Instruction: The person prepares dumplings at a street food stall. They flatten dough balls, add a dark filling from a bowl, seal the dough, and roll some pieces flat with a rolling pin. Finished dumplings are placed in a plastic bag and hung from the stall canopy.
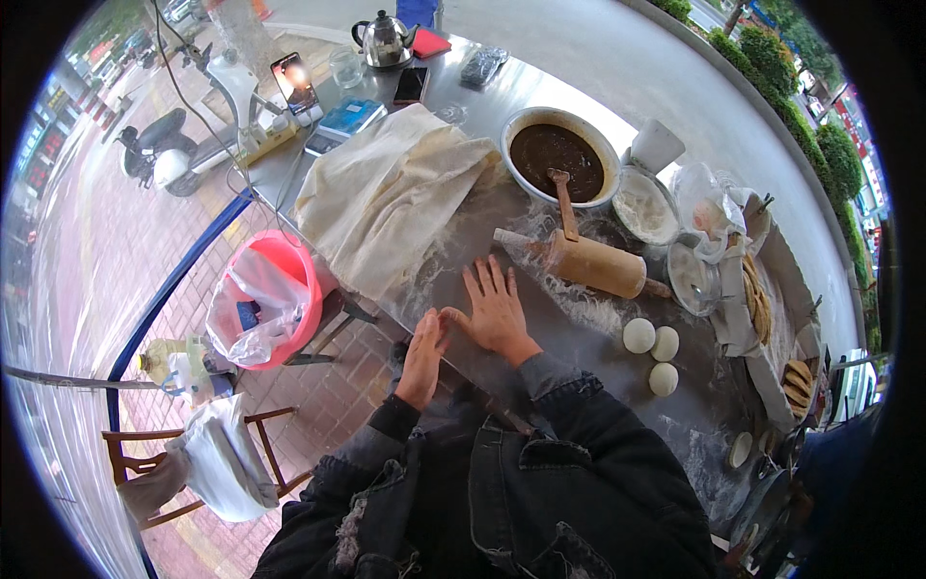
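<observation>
My right hand (495, 311) lies flat with fingers spread over the floured metal table (569, 386). My left hand (422, 361) is at the table's front edge, turned on its side, fingers stretched out, its fingertips near my right thumb. Neither hand holds anything. Right of them sit three white dough balls (663, 379). Beyond, a thick wooden rolling pin (598, 263) rests in scattered flour. A bowl of dark brown paste (526, 118) stands behind it, with a wooden spatula (564, 198) leaning in it. A cream cloth (386, 198) covers something ahead of my left hand.
A bowl of flour (644, 205) and a paper-lined tray with flatbreads (797, 386) stand at the right. A kettle (384, 43), a phone (411, 85) and a scale (349, 118) occupy the far end. A pink bucket (307, 309) and wooden chair (116, 446) are at left.
</observation>
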`<state>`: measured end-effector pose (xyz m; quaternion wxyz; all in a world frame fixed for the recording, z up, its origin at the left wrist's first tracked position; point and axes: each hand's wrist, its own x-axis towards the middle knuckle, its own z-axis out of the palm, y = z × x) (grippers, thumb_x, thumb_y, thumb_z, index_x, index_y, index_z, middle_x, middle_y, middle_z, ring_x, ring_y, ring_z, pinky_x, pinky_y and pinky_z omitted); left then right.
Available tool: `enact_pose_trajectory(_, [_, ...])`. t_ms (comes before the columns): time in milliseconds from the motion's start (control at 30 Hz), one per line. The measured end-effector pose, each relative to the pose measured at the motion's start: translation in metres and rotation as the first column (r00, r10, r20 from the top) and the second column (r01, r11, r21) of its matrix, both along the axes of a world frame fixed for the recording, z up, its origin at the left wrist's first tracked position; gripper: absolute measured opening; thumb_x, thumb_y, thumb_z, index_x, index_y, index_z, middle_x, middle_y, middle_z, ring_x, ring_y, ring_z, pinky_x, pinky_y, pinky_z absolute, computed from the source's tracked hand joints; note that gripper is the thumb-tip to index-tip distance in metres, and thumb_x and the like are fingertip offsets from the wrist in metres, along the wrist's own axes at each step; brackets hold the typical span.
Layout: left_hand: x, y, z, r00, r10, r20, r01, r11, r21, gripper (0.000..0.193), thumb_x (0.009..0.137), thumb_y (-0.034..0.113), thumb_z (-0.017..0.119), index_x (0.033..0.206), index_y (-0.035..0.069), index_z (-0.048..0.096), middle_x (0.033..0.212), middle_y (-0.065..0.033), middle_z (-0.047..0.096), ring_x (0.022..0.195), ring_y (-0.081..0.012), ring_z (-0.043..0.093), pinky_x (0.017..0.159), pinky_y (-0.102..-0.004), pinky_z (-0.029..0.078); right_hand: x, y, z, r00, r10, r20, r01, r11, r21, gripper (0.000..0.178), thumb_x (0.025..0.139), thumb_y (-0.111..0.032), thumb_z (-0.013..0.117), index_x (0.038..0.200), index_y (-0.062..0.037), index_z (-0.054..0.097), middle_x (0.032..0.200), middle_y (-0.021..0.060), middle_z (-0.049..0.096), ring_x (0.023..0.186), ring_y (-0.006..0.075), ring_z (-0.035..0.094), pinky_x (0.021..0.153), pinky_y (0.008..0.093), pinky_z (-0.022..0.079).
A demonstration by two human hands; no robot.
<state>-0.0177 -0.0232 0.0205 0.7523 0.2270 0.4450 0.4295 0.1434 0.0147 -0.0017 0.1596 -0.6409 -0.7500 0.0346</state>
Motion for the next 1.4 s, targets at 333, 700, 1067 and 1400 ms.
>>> enact_pose_trajectory(333, [0.018,-0.002,-0.005,0.976,-0.202,0.083,0.213,0.962,-0.171,0.041,0.103,0.039,0.043,0.126,0.006,0.050,0.117,-0.0046,0.056,0.102,-0.0161,0.055,0.090,-0.0319,0.045,0.037,-0.054,0.002,0.934,-0.222,-0.280,0.198,0.974,-0.111,0.042,0.093,-0.026,0.057,0.127,-0.0019,0.049,0.140,0.0273,0.040,0.128,0.0399,0.041,0.105,0.0419,0.035])
enact_pose_trajectory(700, [0.097,-0.022,0.016,0.869,-0.494,0.019,0.493,0.866,-0.083,0.052,0.102,0.040,0.044,0.137,0.002,0.040,0.127,-0.0098,0.051,0.114,-0.0232,0.052,0.096,-0.0364,0.044,0.103,-0.125,0.059,0.679,-0.517,-0.521,0.558,0.825,-0.091,0.054,0.082,-0.010,0.068,0.131,-0.0033,0.045,0.125,0.0209,0.056,0.120,0.0388,0.051,0.098,0.0416,0.043])
enact_pose_trajectory(1067, [0.116,-0.033,0.001,0.795,-0.607,-0.020,0.605,0.794,-0.057,0.049,0.101,0.039,0.047,0.132,0.001,0.044,0.120,-0.0119,0.055,0.108,-0.0225,0.054,0.092,-0.0370,0.046,0.138,-0.107,0.012,0.738,-0.659,-0.148,0.671,0.692,0.267,0.041,0.087,-0.013,0.059,0.125,0.0012,0.051,0.135,0.0224,0.047,0.127,0.0377,0.042,0.107,0.0446,0.034])
enact_pose_trajectory(1400, [0.099,-0.003,-0.008,0.804,-0.594,-0.033,0.594,0.804,-0.026,0.036,0.102,0.029,0.047,0.128,0.004,0.048,0.116,-0.0083,0.056,0.101,-0.0173,0.055,0.087,-0.0321,0.047,0.126,-0.177,0.019,0.751,-0.653,-0.098,0.659,0.735,0.158,0.034,0.071,-0.010,0.067,0.104,-0.0035,0.059,0.112,0.0156,0.057,0.105,0.0345,0.052,0.090,0.0429,0.043])
